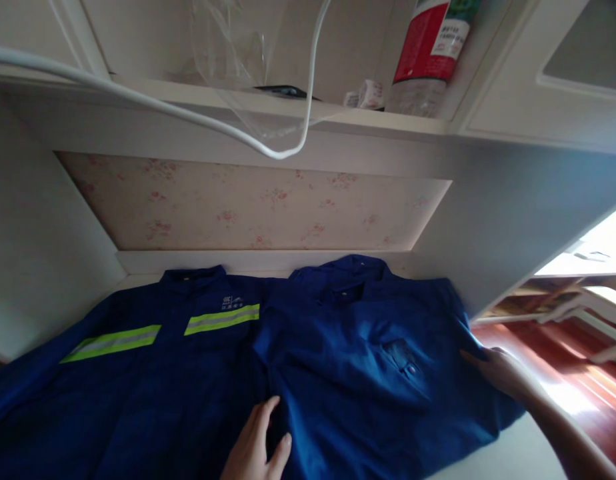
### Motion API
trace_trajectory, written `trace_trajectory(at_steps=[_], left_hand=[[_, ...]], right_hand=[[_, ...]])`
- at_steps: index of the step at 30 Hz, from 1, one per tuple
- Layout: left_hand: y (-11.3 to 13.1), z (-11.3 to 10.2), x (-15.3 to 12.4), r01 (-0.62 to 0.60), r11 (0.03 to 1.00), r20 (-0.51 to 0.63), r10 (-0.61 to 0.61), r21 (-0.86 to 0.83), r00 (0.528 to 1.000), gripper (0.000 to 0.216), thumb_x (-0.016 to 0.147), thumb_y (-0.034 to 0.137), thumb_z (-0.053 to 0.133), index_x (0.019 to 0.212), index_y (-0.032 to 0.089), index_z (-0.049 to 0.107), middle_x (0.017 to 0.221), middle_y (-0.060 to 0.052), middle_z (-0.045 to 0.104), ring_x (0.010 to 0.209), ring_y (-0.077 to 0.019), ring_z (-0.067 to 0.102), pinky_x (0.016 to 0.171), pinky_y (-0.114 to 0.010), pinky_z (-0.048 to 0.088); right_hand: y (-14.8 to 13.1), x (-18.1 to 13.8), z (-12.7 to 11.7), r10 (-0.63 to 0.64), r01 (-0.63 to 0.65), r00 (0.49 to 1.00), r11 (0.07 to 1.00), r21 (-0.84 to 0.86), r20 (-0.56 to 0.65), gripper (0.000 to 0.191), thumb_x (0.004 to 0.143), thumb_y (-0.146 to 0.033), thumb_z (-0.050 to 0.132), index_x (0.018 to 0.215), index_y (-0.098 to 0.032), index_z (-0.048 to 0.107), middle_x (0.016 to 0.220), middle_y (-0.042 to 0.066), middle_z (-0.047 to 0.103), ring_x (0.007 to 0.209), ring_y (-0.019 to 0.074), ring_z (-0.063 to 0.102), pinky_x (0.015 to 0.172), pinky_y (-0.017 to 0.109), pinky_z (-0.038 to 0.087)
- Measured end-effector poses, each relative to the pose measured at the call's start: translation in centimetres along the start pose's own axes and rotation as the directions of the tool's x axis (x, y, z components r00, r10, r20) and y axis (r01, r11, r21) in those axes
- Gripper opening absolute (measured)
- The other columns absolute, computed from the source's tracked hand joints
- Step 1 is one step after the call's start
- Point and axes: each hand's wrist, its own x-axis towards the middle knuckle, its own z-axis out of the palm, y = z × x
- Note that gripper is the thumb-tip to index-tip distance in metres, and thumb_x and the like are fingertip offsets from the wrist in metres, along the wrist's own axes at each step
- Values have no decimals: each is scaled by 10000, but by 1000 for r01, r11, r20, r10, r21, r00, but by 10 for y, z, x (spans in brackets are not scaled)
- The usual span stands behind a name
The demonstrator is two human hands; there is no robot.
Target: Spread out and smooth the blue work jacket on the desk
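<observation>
While the blue work shirt [368, 360] lies partly folded on the table [513, 453] beside the reflective-striped jacket [138, 373], my left hand [255, 443] and right hand [498, 373] press flat on it, grasping nothing; final folds remain.

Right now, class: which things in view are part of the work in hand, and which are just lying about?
In hand: plain blue shirt, left hand, right hand, striped jacket.
Lying about: bottle, plastic bag, white cable, shelf.
</observation>
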Motion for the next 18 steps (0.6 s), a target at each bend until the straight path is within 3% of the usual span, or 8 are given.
trace_trajectory(at_steps=[2, 5, 7, 9, 11, 14, 18], left_hand=[[12, -4, 3, -24, 998, -20, 25, 65, 999, 462, 925, 421, 478, 1334, 208, 484, 1253, -134, 639, 1106, -250, 646, 883, -352, 577], [38, -11, 10, -132, 976, -106, 151, 174, 983, 320, 942, 404, 470, 1190, 228, 570, 1131, -122, 669, 1040, -257, 652, 877, -383, 567], [57, -18, 18, -237, 927, -117, 280, 289, 953, 246, 948, 354, 470, 1116, 244, 611, 1079, -108, 673, 1010, -261, 645, 875, -406, 551], [73, -24, 32, -347, 843, -44, 398, 410, 916, 286, 952, 269, 452, 1194, 272, 604, 1148, -90, 667, 1064, -265, 624, 924, -435, 514], [84, -27, 50, -446, 753, 71, 474, 483, 878, 442, 937, 174, 432, 1347, 316, 515, 1331, -64, 601, 1222, -282, 545, 1050, -490, 419], [90, -22, 80, -486, 718, 206, 446, 498, 871, 650, 869, 85, 461, 1460, 344, 377, 1529, -36, 418, 1400, -307, 353, 1171, -559, 215], [87, -10, 112, -378, 780, 200, 320, 499, 926, 683, 765, 80, 540, 1422, 239, 442, 1352, -136, 570, 1223, -366, 513, 1022, -566, 393]], right_hand=[[2, -9, 6, -42, 43, 999, 998, -43, 32, 430, 655, -620, 549, 676, -222, 712, 847, 150, 716, 769, 359, 677, 780, 489, 530], [-1, -26, 14, -108, 102, 994, 984, -147, -30, 582, 735, -611, 425, 969, -166, 718, 1173, 194, 646, 1059, 390, 620, 980, 511, 457], [-7, -35, 16, -71, 62, 997, 979, -193, -42, 693, 757, -643, 403, 1145, -126, 654, 1214, 209, 625, 1081, 388, 617, 953, 514, 480], [-14, -38, 15, 55, -52, 998, 984, -168, 13, 785, 740, -691, 462, 1243, -100, 581, 1150, 211, 659, 1001, 376, 657, 852, 493, 534], [-21, -35, 12, 170, -156, 978, 981, -112, 125, 806, 707, -717, 531, 1209, -88, 592, 1033, 200, 704, 894, 361, 690, 782, 466, 557], [-29, -30, 6, 153, -152, 951, 988, -26, 268, 619, 714, -697, 559, 978, -153, 693, 872, 145, 740, 792, 330, 709, 750, 432, 562], [-42, -40, 3, 64, -85, 980, 990, 109, 186, 451, 647, -623, 659, 777, -194, 714, 799, 110, 752, 744, 324, 721, 701, 406, 584]])
